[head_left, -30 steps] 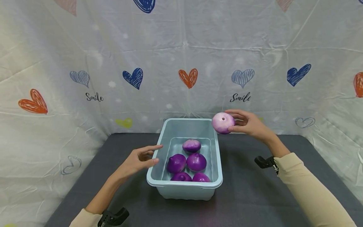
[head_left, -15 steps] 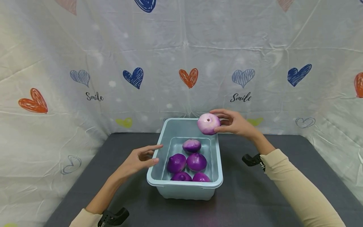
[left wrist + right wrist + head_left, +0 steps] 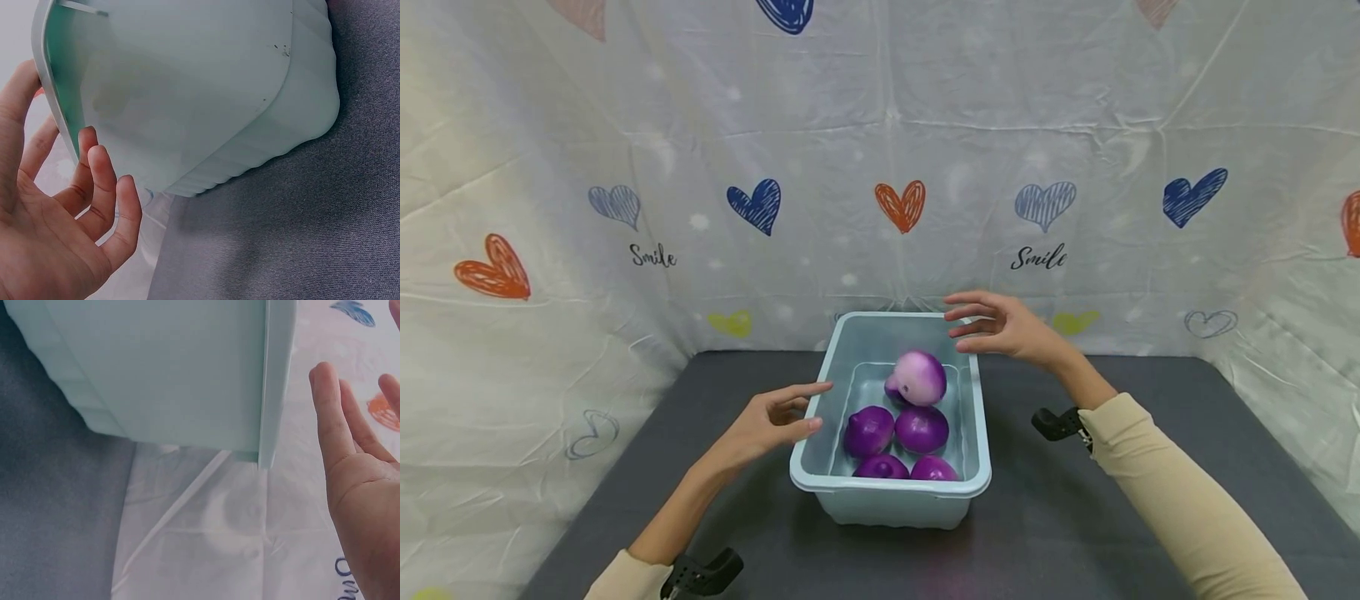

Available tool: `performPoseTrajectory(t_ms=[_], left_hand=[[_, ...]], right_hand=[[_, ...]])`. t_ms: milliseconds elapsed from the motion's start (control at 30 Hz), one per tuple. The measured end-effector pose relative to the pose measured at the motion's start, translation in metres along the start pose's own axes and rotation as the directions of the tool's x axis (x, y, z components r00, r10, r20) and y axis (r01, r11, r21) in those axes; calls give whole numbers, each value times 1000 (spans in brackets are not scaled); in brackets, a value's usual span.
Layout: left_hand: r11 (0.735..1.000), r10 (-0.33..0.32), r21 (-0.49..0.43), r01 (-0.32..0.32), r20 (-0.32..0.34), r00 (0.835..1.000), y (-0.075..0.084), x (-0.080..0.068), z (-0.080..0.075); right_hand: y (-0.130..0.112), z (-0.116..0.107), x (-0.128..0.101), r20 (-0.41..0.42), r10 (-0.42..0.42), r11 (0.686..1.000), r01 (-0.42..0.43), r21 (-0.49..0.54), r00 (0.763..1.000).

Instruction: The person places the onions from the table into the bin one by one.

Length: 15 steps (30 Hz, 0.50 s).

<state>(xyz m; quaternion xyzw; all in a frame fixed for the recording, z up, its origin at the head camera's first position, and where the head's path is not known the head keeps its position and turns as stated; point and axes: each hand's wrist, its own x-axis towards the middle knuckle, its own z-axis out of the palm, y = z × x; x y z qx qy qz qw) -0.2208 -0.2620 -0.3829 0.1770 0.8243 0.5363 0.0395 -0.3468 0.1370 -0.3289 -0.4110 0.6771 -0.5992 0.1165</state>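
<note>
A pale-bottomed purple onion [image 3: 920,377] shows in the head view over the rear part of a light blue plastic tub [image 3: 891,483], partly covering another onion [image 3: 895,388]. Whether it rests there or is in the air, I cannot tell. Several more purple onions [image 3: 922,430] lie inside. My right hand [image 3: 1000,325] hovers at the tub's far right rim, fingers spread, holding nothing. At the left rim is my left hand [image 3: 778,417], its fingers relaxed; in the left wrist view its fingertips [image 3: 28,72] meet or nearly meet the rim. The onions are hidden in both wrist views.
The tub stands on a dark grey cloth-covered table [image 3: 1075,517]. A white curtain [image 3: 820,108] with printed hearts hangs directly behind it and along the sides. Black straps [image 3: 703,575] are worn on both wrists.
My right hand carried the pale-bottomed onion leftward over the tub, then let go. The onion is now lower, inside the tub's outline. The left hand has stayed in place.
</note>
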Motion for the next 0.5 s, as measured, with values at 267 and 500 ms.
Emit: performPoseTrajectory(t_ms=[267,500], left_hand=[[997,76,32,-77,15,997,-5,1,0],[972,190,145,-186,-11,982,-11,0,2]], right_hand=[[8,-10,-16,-53,14,999,-15,-28,998],[22,-19,-51,-158,25,991,-45,-128,987]])
